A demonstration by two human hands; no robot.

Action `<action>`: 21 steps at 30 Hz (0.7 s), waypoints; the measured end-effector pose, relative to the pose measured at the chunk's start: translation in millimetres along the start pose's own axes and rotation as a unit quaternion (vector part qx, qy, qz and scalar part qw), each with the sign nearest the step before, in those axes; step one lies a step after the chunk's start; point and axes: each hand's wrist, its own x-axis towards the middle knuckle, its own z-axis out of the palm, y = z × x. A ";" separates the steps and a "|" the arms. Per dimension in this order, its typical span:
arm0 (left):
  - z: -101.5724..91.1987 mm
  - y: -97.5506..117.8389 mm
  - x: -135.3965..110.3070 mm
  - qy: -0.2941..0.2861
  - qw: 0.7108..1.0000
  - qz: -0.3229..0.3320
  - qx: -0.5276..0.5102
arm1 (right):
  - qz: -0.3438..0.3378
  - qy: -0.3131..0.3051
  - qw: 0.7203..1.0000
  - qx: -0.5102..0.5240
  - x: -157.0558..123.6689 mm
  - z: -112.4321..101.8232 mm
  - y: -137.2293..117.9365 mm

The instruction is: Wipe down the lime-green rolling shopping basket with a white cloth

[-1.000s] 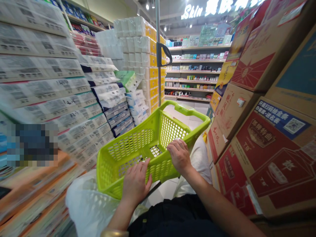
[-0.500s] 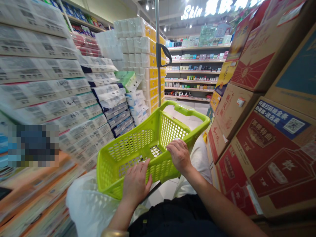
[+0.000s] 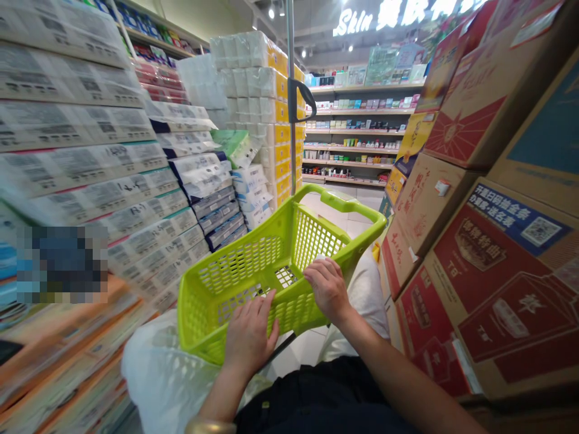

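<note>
A lime-green plastic shopping basket (image 3: 235, 265) with slotted walls is right in front of me, nothing visible inside it. My left hand (image 3: 251, 331) is wrapped over its near rim, fingers inside and thumb along the outer wall. Farther right on the same rim, my right hand (image 3: 326, 289) is closed, its fingers curled over the edge. A small white bit shows above the right fingers; I cannot make out what it is. Pale plastic bags, one on the left (image 3: 154, 367) and another on the right (image 3: 368, 295), bulge beneath the basket.
Wrapped paper packs (image 3: 90, 126) rise in stacks on the left. Beyond the basket stand a metal pole with a black handle (image 3: 301, 101) and yellow-and-white roll packs (image 3: 257, 84). Cartons (image 3: 497, 265) line the right side. Stocked shelves (image 3: 357, 111) are at the back.
</note>
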 end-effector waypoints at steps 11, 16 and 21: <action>-1.0 0.6 0.1 -0.018 1.000 -0.009 0.001 | 0.030 0.037 0.998 -0.035 9.4 -11.6 22.0; -1.0 -1.2 -1.2 -0.024 1.000 -0.003 0.000 | 0.006 0.007 1.000 -0.004 2.7 -3.2 7.4; 0.4 -1.0 -1.4 -0.023 1.000 -0.006 0.000 | 0.026 0.046 0.998 -0.043 13.4 -15.8 31.8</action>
